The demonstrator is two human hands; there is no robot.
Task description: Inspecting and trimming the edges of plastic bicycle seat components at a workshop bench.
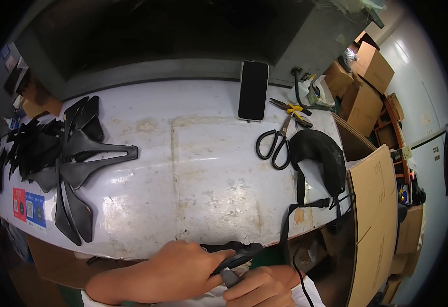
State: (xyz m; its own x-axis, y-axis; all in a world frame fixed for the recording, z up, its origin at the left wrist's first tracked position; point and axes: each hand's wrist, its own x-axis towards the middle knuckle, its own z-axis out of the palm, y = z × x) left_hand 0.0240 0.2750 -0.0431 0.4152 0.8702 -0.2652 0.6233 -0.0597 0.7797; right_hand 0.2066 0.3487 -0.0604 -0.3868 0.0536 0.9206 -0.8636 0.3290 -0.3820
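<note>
My left fingers (225, 255) are gripping a black piece (245, 254) by the near edge of the desk (213, 189); my right fingers (254, 286) are holding a grey object (229, 277), mostly hidden. Farther out, scissors (283, 131) are lying beside a curved black pouch (330, 156), dark pieces (80, 145) at left.

Tabletop (208, 163): open left of phone (253, 90) and nearside.
Dark pieces (78, 171): obstruct well left of phone.
Scissors (283, 132), pliers (295, 108): 2 obstacles right of phone.
Recess (172, 36): beyond phone; room seems uncertain in shadow.
</note>
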